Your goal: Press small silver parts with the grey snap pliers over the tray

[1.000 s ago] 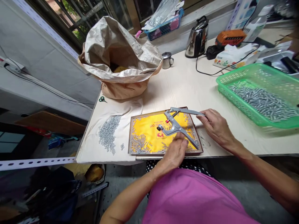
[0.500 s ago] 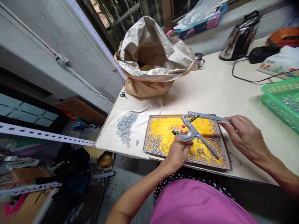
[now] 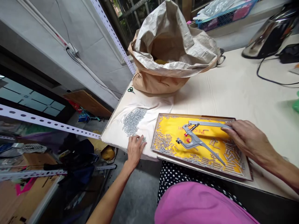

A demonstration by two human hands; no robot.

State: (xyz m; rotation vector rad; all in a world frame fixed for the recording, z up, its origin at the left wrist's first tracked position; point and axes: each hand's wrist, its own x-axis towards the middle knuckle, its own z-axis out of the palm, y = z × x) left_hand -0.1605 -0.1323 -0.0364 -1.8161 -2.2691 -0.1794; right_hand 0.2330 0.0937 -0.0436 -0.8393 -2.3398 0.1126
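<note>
My right hand (image 3: 249,137) is closed round the end of the upper handle of a grey metal plier-like tool (image 3: 195,141). The tool lies over a shallow tray (image 3: 248,169) lined with yellow and strewn with small metal pins (image 3: 163,143). My left hand (image 3: 136,147) is at the cloth left of the tray, its fingertips at a few small metal pieces (image 3: 144,139); whether it grips any is too small to tell. Just beyond it lies a pile of small metal pieces (image 3: 134,121) on the pale cloth (image 3: 116,132).
A large open sack (image 3: 161,79) stands behind the pile, with small green scissors (image 3: 131,90) at its left. A kettle (image 3: 263,37) with a black cord is at the back right. Perforated metal bars (image 3: 51,124) run along the left.
My left hand has left the tool's jaw and moved left to the small pieces on the cloth. My right hand still holds the handle. The view has shifted.
</note>
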